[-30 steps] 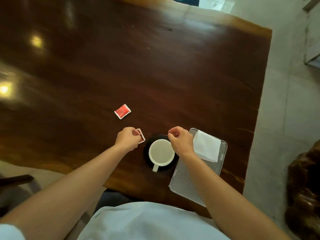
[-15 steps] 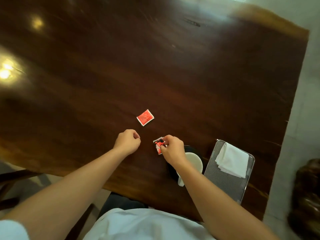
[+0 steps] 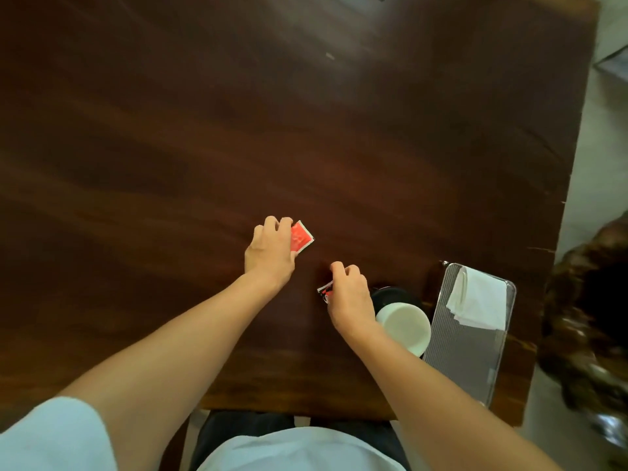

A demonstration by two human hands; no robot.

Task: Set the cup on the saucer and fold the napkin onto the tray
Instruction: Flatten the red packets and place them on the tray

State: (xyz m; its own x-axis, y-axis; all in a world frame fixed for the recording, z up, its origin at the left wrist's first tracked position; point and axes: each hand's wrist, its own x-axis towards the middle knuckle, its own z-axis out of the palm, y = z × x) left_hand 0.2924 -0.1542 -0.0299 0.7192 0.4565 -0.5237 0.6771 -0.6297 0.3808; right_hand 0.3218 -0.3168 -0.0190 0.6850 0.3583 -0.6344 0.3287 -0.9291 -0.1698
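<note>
A white cup (image 3: 406,326) stands on a black saucer (image 3: 387,295) near the table's front edge. To its right lies a ribbed silver tray (image 3: 462,355) with a folded white napkin (image 3: 477,302) on its far half. My right hand (image 3: 350,297) is just left of the cup, pinching a small red and white packet (image 3: 324,291). My left hand (image 3: 270,249) is farther left and forward, fingers on a red packet (image 3: 300,236) that lies on the table.
The dark wooden table (image 3: 306,130) stretches far ahead and to the left. Its right edge runs just past the tray, with pale floor beyond. A dark brown mass (image 3: 591,311) sits off the table at the right.
My left hand has reached forward from its fist and now touches the red packet. My right hand still holds the small packet beside the cup. The camera has swung left.
</note>
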